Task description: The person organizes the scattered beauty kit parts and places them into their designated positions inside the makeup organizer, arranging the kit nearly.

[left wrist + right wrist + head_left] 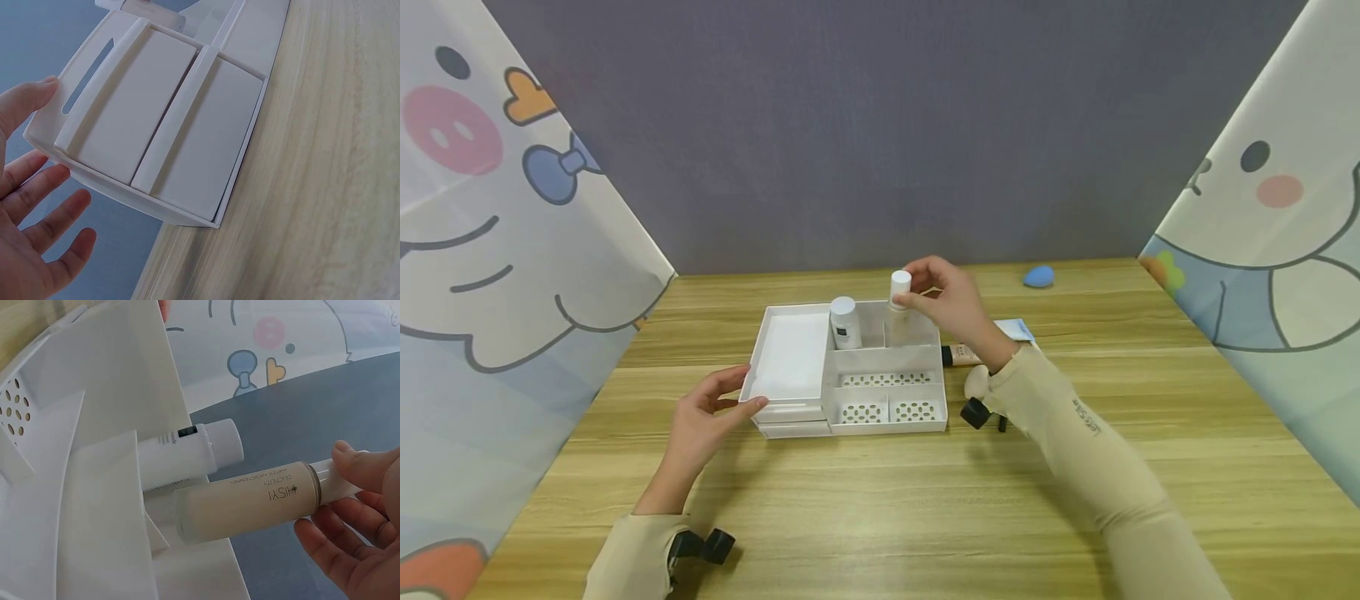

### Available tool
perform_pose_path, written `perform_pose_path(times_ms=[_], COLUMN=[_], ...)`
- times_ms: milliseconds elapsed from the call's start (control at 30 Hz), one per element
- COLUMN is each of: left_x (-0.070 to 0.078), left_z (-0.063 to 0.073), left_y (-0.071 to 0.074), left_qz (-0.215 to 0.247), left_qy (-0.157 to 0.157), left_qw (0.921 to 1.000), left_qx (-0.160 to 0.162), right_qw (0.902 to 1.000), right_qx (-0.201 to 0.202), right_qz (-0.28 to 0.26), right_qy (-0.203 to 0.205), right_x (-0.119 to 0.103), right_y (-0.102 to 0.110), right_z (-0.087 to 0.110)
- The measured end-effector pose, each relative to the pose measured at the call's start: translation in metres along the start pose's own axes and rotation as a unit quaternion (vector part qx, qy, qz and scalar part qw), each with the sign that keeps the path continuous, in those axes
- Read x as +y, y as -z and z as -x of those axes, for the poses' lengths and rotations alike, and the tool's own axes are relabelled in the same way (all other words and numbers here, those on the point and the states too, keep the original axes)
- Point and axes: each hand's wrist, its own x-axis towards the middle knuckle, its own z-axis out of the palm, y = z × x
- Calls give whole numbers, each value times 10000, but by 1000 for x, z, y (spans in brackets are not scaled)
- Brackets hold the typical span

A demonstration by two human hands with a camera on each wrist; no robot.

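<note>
Bottle [253,503] pinched in right grip [949,296], base contact hard to tell; left grip [703,417] spread against organizer [790,354].

A yellowish wood-grain tabletop [925,517] carries a white plastic compartmented organizer [880,360], a blue egg-shaped sponge [1039,277], a black-capped beige tube [964,356] and a white-and-blue tube [1017,330].

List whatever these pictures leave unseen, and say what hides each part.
Head view: where the black-capped tube ends, hidden behind the right wrist.
Left wrist view: the insides of the drawers, behind their closed fronts.
Right wrist view: the base of the white bottle, hidden by a divider.
Right wrist view: part of the cap on the held bottle, covered by the right hand.
</note>
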Motion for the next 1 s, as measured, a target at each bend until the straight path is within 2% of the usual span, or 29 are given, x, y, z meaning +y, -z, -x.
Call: perform_pose_path(times_ms=[133,367,567,1000], left_x=[0,0,0,1], left_z=[0,0,0,0], left_y=[0,0,0,-1], left_qz=[17,47,19,-26], left_qy=[-15,-37,-30,10], left_qw=[10000,10000,10000,10000], left_qx=[11,10,7,32], right_qw=[10000,9999,9998,9998], right_qx=[-20,5,41,-76], right_qz=[15,-119,-210,-136], right_qy=[-90,38,-14,-115], right_x=[-1,-1,0,4], right_y=[-6,-19,-30,-38], right_z=[-2,-6,-7,-7])
